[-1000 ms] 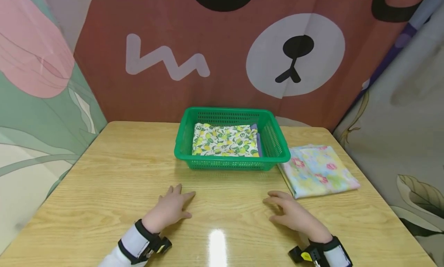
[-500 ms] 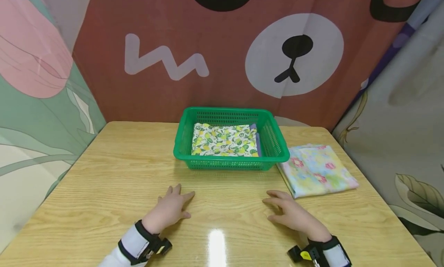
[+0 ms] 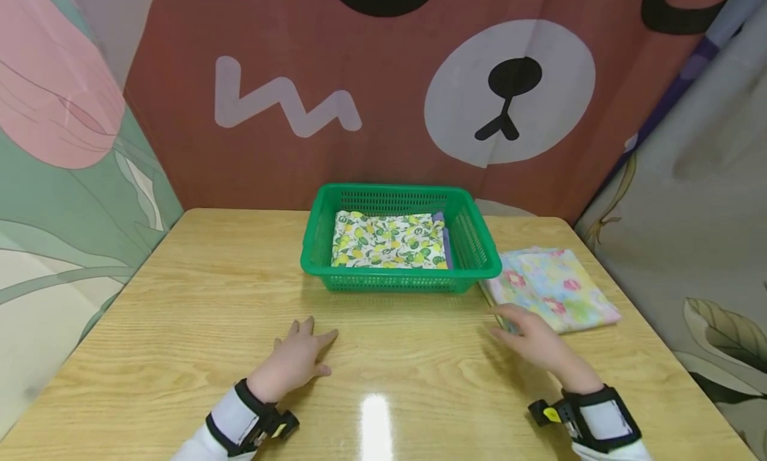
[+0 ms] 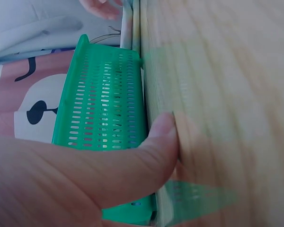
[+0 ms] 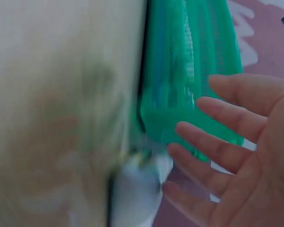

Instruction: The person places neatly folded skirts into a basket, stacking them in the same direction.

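My left hand (image 3: pixel 293 364) rests on the table to the front left, fingers spread, with its thumb (image 4: pixel 156 142) touching the wood in the left wrist view. My right hand (image 3: pixel 536 341) is raised over the table at the near left corner of a folded pastel floral cloth (image 3: pixel 563 288). Its fingers (image 5: pixel 222 146) are spread and hold nothing in the right wrist view, where the cloth is blurred. Behind both hands stands a green plastic basket (image 3: pixel 401 281), and a folded lemon-print cloth (image 3: pixel 389 241) lies inside it. A strip of purple fabric (image 3: pixel 447 248) shows at that cloth's right side.
The wooden table (image 3: pixel 210 301) runs back to a brown bear-print curtain (image 3: pixel 389 161). A grey leaf-print curtain (image 3: pixel 689 234) borders the right side. The floral cloth's far left corner lies close against the basket's right front corner.
My right hand has lifted and moved to the right, up to the near corner of the floral cloth. The left hand, the basket and both cloths stay where they were.
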{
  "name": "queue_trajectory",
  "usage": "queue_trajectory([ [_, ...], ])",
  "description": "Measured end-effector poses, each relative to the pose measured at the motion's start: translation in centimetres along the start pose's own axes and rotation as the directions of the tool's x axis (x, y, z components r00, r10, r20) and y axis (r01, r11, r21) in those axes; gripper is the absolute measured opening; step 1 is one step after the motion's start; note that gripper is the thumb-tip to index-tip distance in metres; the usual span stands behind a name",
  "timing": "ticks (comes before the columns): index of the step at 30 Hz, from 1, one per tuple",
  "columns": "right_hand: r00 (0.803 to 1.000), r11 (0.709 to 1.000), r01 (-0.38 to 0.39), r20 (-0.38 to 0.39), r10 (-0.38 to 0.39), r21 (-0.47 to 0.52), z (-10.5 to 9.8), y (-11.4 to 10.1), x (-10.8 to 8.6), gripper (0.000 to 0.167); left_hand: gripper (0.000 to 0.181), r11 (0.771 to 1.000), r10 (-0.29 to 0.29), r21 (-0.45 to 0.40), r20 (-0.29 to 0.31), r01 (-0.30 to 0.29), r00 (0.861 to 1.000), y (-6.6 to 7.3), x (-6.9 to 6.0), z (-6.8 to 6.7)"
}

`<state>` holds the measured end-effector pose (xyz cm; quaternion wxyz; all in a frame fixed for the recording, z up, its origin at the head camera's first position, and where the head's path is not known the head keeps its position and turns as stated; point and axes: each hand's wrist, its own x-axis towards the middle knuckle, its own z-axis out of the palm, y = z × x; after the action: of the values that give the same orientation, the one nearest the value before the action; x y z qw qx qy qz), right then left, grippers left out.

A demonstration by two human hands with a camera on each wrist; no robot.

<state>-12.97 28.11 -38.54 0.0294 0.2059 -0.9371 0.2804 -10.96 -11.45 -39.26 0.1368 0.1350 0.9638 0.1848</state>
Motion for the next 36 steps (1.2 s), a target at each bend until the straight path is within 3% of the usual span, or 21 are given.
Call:
queue_trajectory([
  [5, 0.998, 0.997, -0.049, -0.051, 0.047, -0.057, -2.4, 2.8, 0.9, 0.028, 0.059, 1.0, 0.004, 0.004, 0.002, -0.004, 1.0, 0.1, 0.0, -0.1],
  [10, 0.997, 0.991, -0.039, -0.067, 0.03, -0.129, -3.6, 6.7, 1.0, 0.026, 0.059, 1.0, 0.0, 0.0, 0.012, 0.0, 1.0, 0.1, 0.2, 0.2],
  [14, 0.997, 0.978, -0.077, 0.002, 0.079, -0.195, -4.2, 9.0, 0.7, 0.032, 0.058, 1.0, -0.01, -0.003, 0.025, 0.01, 1.0, 0.1, 0.3, 0.3],
  [17, 0.993, 0.967, -0.087, 0.062, 0.105, -0.239, -4.5, 9.9, 0.8, 0.048, 0.059, 1.0, -0.019, -0.003, 0.027, 0.019, 0.999, 0.0, 0.3, 0.3],
  [21, 0.992, 0.954, -0.042, 0.103, 0.076, -0.298, -4.9, 10.4, 1.4, 0.068, 0.059, 1.0, -0.017, 0.002, 0.02, 0.017, 1.0, -0.1, 0.3, 0.1],
  [29, 0.978, 0.921, 0.104, 0.207, -0.026, -0.376, -5.1, 10.2, 2.6, 0.089, 0.058, 1.0, -0.017, -0.002, 0.018, 0.017, 1.0, -0.1, 0.4, 0.3],
  [36, 0.949, 0.904, 0.115, 0.314, 0.023, -0.411, -5.0, 9.1, 3.0, 0.105, 0.058, 1.0, -0.016, 0.001, 0.013, 0.016, 1.0, -0.2, 0.4, 0.3],
])
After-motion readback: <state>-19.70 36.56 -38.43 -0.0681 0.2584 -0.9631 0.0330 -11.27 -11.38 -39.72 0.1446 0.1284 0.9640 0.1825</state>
